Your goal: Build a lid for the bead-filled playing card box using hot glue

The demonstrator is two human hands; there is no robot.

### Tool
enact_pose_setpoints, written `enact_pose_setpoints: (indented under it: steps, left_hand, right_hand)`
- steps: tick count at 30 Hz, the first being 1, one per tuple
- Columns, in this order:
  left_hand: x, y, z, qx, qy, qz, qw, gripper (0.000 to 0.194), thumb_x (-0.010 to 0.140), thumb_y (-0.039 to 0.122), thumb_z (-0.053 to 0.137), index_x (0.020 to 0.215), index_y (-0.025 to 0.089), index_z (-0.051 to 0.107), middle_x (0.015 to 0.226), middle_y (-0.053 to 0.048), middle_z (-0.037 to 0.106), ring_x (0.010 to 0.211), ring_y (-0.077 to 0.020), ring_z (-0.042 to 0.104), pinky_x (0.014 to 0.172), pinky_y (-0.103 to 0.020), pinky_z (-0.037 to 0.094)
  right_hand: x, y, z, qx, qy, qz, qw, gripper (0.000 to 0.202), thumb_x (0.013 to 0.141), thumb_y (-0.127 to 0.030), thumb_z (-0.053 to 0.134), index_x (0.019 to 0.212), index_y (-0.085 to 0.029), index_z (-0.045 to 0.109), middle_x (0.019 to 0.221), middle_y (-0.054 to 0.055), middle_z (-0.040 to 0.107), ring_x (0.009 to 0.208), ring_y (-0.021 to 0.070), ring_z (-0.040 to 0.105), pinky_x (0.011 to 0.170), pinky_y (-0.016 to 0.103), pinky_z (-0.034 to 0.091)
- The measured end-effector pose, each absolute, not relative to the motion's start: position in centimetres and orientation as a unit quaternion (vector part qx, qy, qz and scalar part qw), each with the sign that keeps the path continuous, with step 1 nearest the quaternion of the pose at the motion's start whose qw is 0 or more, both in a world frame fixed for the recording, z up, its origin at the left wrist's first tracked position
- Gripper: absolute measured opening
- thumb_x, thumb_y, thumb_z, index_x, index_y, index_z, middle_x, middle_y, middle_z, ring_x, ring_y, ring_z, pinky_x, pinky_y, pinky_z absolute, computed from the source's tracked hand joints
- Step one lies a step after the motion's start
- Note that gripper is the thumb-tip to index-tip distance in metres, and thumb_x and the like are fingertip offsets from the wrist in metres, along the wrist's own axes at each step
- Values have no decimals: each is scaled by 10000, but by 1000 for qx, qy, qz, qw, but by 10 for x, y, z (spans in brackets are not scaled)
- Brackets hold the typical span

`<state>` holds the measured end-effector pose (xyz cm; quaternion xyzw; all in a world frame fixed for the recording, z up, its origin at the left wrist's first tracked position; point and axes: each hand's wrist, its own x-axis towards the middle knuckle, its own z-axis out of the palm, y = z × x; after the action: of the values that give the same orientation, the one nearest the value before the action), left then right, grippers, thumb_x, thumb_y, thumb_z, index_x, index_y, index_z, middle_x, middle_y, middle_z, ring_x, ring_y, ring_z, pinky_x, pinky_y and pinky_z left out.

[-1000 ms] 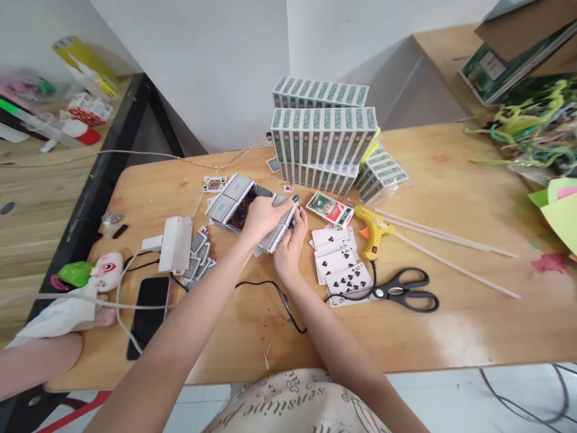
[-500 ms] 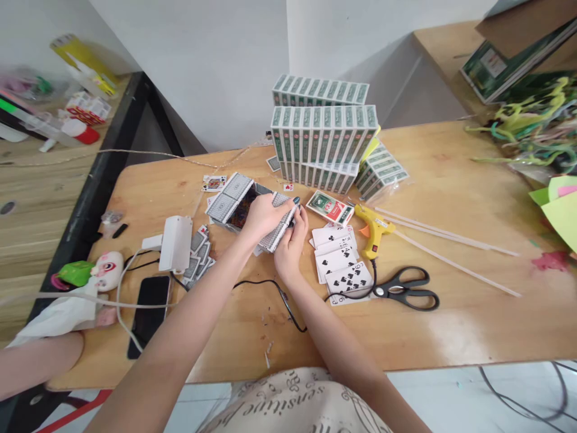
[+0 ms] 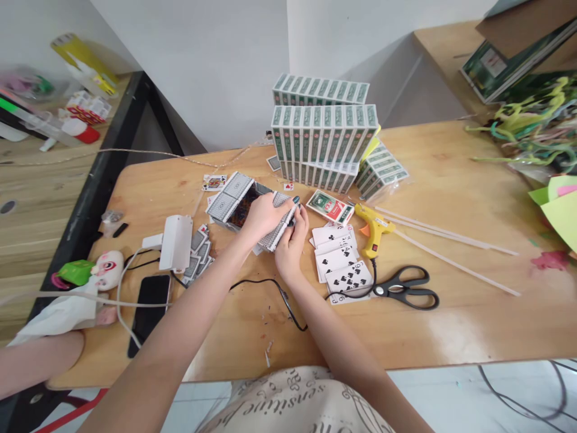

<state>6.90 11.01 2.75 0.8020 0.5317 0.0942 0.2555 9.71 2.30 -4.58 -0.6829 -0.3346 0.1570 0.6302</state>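
Observation:
A box built from playing cards [image 3: 229, 197], grey patterned backs outward, sits tilted on the table with an opening in its middle. My left hand [image 3: 262, 215] reaches over the opening and grips the box's right-hand part, thumb on its upper edge. From the right side, my right hand [image 3: 291, 242] holds the same end, its fingers curled around the edge and partly hidden. Fingertips of both hands nearly meet at the far right corner. Face-up playing cards [image 3: 336, 264] lie right of the hands, and face-down cards [image 3: 197, 258] lie to the left.
Stacked green card packs [image 3: 322, 135] stand behind the box, with one card pack [image 3: 330, 207] lying flat. A yellow glue gun [image 3: 373, 231], glue sticks [image 3: 455, 264] and black scissors [image 3: 401, 290] are at right. A phone [image 3: 148, 310] and white adapter [image 3: 175, 243] lie left; a black cord crosses the front.

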Motion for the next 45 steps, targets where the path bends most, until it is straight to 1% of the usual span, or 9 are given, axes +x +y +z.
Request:
enact_pose_setpoints:
  steps: [7, 11, 14, 16, 20, 28, 35, 45]
  left_hand:
    - [69, 108, 26, 814, 536, 76, 211, 445, 837, 536, 426, 864, 125, 593, 878, -149, 681, 843, -242, 641, 719, -294, 456]
    - [71, 105, 27, 813, 547, 61, 191, 461, 847, 538, 411, 936, 116, 571, 886, -163, 679, 863, -264, 647, 716, -303, 468]
    - [72, 102, 28, 812, 554, 51, 176, 478, 856, 532, 400, 1035, 106, 522, 891, -167, 677, 864, -276, 649, 700, -312, 475]
    - [72, 101, 29, 814, 555, 44, 164, 484, 863, 532, 384, 1065, 107, 495, 891, -165, 677, 863, -285, 650, 687, -320, 479]
    - [72, 99, 29, 819, 555, 34, 143, 480, 868, 537, 361, 1068, 116, 477, 876, -159, 678, 850, -300, 654, 669, -335, 483]
    - [74, 94, 33, 807, 578, 13, 123, 513, 865, 574, 320, 1091, 135, 458, 887, -160, 676, 857, -302, 656, 683, -341, 481]
    - [74, 92, 34, 807, 575, 19, 132, 528, 868, 579, 313, 1095, 124, 456, 908, -181, 671, 879, -317, 649, 697, -348, 470]
    - [73, 93, 33, 806, 574, 22, 145, 503, 867, 572, 342, 1108, 145, 455, 897, -165, 672, 876, -303, 648, 709, -334, 462]
  right_hand:
    - [97, 23, -46, -680, -339, 151, 633, 451, 883, -192, 269, 1325, -202, 358, 1418, 127, 317, 1343, 185, 288, 1100, 473, 264]
    - [98, 23, -46, -682, -341, 149, 629, 455, 878, -184, 270, 1323, -203, 359, 1413, 126, 321, 1340, 184, 293, 1096, 474, 272]
    - [98, 23, -46, -680, -342, 146, 632, 451, 874, -176, 273, 1314, -184, 368, 1410, 137, 325, 1339, 178, 294, 1102, 464, 268]
    - [98, 23, -46, -680, -344, 143, 632, 452, 871, -171, 272, 1312, -185, 369, 1408, 136, 328, 1340, 178, 292, 1100, 465, 271]
    - [98, 24, -47, -686, -347, 137, 625, 461, 866, -163, 269, 1315, -204, 361, 1405, 129, 334, 1340, 183, 295, 1090, 485, 282]
    - [98, 24, -48, -676, -349, 133, 635, 459, 869, -160, 262, 1316, -187, 361, 1398, 141, 338, 1340, 178, 291, 1096, 469, 273]
    - [99, 25, -49, -686, -349, 139, 623, 473, 866, -163, 257, 1328, -209, 350, 1405, 126, 338, 1345, 183, 283, 1090, 482, 278]
    - [99, 24, -48, -691, -347, 143, 618, 482, 868, -165, 253, 1338, -218, 343, 1416, 120, 325, 1344, 183, 289, 1089, 482, 281]
